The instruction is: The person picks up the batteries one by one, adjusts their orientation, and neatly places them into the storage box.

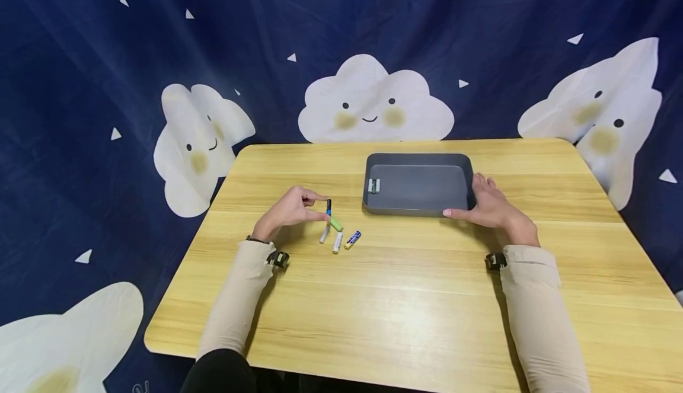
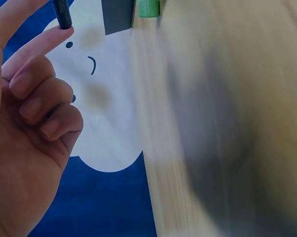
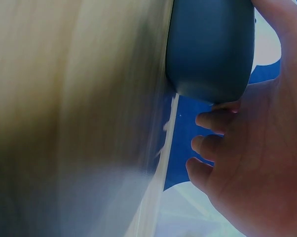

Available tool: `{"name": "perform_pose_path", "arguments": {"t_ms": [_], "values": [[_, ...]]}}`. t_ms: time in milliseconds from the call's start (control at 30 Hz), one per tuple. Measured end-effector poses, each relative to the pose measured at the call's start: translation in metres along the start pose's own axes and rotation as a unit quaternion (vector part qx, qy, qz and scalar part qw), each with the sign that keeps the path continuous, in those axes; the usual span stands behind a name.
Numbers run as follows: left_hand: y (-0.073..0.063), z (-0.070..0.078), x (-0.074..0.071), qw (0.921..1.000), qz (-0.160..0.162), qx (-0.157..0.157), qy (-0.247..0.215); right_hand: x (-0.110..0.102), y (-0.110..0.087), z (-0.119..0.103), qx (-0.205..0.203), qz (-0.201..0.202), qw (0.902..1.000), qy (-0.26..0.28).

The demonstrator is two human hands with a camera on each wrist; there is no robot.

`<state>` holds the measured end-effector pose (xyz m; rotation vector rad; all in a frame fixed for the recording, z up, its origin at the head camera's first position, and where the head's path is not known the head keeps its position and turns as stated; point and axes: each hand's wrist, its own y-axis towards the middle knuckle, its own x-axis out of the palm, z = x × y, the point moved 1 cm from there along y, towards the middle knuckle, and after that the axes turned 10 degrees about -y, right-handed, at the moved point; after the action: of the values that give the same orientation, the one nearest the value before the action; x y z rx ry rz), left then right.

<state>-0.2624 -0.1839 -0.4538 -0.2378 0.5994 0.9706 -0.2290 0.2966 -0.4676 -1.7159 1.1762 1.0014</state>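
From my end, the nearest piece on the table [image 1: 405, 310] is a white battery [image 1: 338, 242], left of the middle and well in from the near edge. Just beside it, toward the right edge, lies a blue-and-yellow battery [image 1: 353, 240]; slightly farther are a pale battery [image 1: 324, 234] and a green battery [image 1: 337, 224]. My left hand [image 1: 293, 207] pinches a black battery [image 1: 328, 204] between thumb and forefinger. Toward the table's far edge, my right hand [image 1: 493, 206] grips the gray tray [image 1: 427, 188] at its near right corner. By the tray's left wall sits a white-and-green item [image 1: 374, 186], too small to name. I judge the work partway: one battery picked up, four left lying outside the tray.
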Motion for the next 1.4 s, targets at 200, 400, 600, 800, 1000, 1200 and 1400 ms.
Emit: {"name": "perform_pose_path", "arguments": {"t_ms": [200,400,600,800,1000,1200,1400], "values": [[0.010,0.004,0.001,0.9999,0.009,0.000,-0.008,-0.001,0.000,-0.001,0.003,-0.008,1.0000,0.000],[0.019,0.009,0.004,0.9997,0.015,0.007,-0.016,-0.001,0.000,-0.001,0.004,-0.010,0.9999,-0.001],[0.035,0.012,0.005,0.9994,0.019,0.025,-0.009,-0.001,0.000,0.000,0.004,-0.010,0.9999,0.002],[0.053,0.018,0.008,0.9992,0.022,0.022,-0.026,-0.001,-0.001,0.000,0.006,-0.012,0.9999,0.002],[0.070,0.024,0.014,0.9993,0.018,0.018,-0.028,-0.003,-0.003,-0.001,0.006,-0.009,0.9999,0.004],[0.087,0.028,0.019,0.9989,0.014,0.026,-0.035,-0.003,-0.001,-0.001,0.009,-0.013,0.9999,0.004],[0.102,0.027,0.027,0.9988,0.001,0.026,-0.042,-0.002,-0.002,-0.001,0.010,-0.015,0.9998,0.007]]}}
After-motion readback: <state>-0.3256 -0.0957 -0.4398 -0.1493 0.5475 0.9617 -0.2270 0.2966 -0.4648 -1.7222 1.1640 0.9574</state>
